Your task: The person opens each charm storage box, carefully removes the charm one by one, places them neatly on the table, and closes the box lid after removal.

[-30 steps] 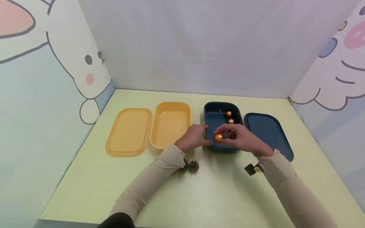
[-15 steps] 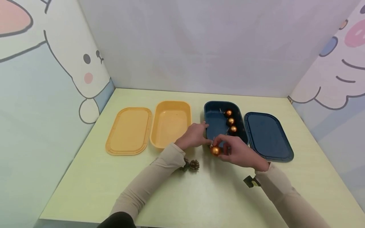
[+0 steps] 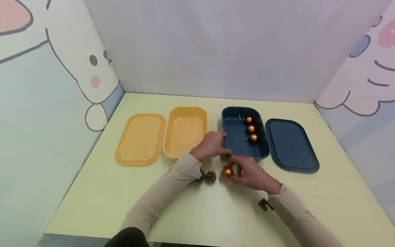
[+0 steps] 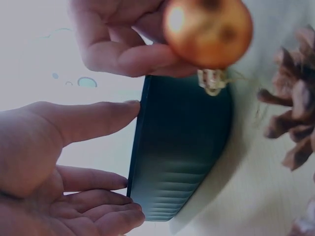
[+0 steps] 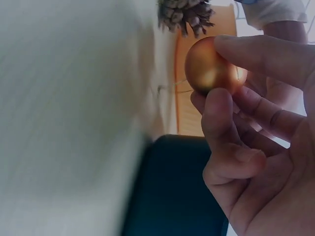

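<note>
In the head view my right hand (image 3: 251, 174) holds an orange-gold bauble (image 3: 228, 172) over the table, in front of the navy box (image 3: 236, 137). The right wrist view shows this bauble (image 5: 211, 66) pinched between thumb and fingertips. Its metal cap and a thin thread appear in the left wrist view. My left hand (image 3: 211, 145) touches the near left rim of the navy box with extended thumb and fingers. Three more baubles (image 3: 251, 129) lie in a row along the right side inside that box. A pine cone (image 3: 211, 176) lies left of the held bauble.
A yellow box (image 3: 185, 132) stands left of the navy one, with a yellow lid (image 3: 140, 139) flat beside it. At the right lies a navy lid (image 3: 291, 144). More pine cones (image 3: 201, 175) are partly hidden by my left sleeve. Walls enclose the table's back and sides.
My right hand has carried the bauble out of the navy box, toward me and slightly left, close to the pine cone. The left hand has stayed at the box's rim.
</note>
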A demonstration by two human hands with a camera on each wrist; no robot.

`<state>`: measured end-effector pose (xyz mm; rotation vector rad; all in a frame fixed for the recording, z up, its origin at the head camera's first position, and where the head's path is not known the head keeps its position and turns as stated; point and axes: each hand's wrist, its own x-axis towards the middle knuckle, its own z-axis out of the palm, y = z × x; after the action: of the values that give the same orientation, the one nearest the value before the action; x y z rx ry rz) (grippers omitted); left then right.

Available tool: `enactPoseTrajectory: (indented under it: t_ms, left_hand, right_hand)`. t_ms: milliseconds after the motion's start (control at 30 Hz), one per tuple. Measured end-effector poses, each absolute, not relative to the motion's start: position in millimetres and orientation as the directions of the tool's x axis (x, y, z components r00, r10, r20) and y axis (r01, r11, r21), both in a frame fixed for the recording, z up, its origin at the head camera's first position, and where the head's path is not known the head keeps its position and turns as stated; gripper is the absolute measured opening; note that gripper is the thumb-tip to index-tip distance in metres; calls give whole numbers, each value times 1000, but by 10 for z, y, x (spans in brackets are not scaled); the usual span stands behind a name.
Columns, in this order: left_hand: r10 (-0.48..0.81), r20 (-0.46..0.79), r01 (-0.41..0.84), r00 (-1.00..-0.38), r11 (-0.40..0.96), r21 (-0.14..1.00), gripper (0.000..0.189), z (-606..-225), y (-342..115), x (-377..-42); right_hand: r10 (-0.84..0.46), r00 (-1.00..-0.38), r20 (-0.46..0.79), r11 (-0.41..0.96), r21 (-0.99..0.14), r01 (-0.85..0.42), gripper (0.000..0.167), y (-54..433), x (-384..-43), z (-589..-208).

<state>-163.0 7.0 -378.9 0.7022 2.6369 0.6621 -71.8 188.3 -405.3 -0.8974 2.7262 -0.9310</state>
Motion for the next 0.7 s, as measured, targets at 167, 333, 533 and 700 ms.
enactPoseTrajectory:
  t_ms: [167,333,533,700]
  left_hand:
    - [533,-186,385,-825,772,505,83,-3799,66,-1630]
    - [527,-173,389,-832,777,495,81,-3811,70,-1626]
    - [521,-185,375,-834,780,501,81,-3811,79,-1616]
    - [512,-191,366,-838,785,500,81,-3803,83,-1606]
  right_hand:
    - [-574,-816,63,633,-598,-492,30,1831,-718,-4119]
    - [-566,-823,46,646,-595,-478,30,1797,-720,-4179]
    - [-563,-826,11,659,-598,-457,29,1777,-713,-4239]
    - [-562,-827,9,654,-609,-450,29,1773,-708,-4265]
